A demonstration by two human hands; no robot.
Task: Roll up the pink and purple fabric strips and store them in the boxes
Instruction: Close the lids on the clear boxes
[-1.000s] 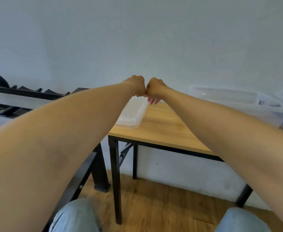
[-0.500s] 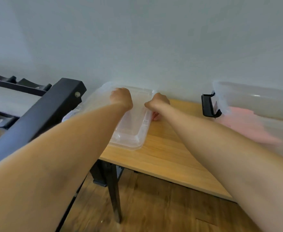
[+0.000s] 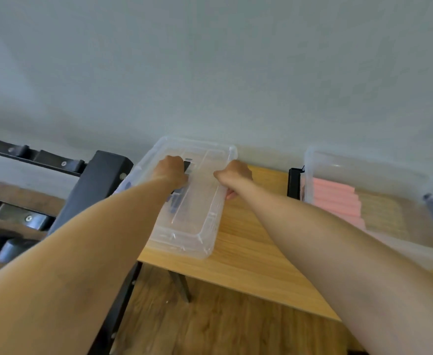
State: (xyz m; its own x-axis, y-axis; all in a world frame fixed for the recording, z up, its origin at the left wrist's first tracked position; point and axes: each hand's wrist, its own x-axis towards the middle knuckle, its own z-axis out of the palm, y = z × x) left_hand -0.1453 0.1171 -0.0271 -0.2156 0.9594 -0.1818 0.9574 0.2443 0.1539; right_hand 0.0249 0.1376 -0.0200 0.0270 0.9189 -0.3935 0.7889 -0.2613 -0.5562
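Note:
A clear plastic lid [image 3: 197,226] lies at the left end of the wooden table [image 3: 248,252]. My left hand [image 3: 173,172] is on its top with the fingers curled, next to a black latch [image 3: 187,165]. My right hand [image 3: 234,175] grips the lid's right edge, fingertips tucked under the rim. At the right stands a clear box [image 3: 374,162] with several pink fabric rolls [image 3: 334,198] lined up inside. No purple strip is in view.
A black clip [image 3: 293,183] sits on the clear box's left end. A black metal rack [image 3: 92,180] with dark weights stands left of the table. A pale wall runs right behind the table; wooden floor shows below.
My view has tilted down and come closer. Both hands moved apart from touching fists and settled on the clear lid. The box with pink rolls came into view.

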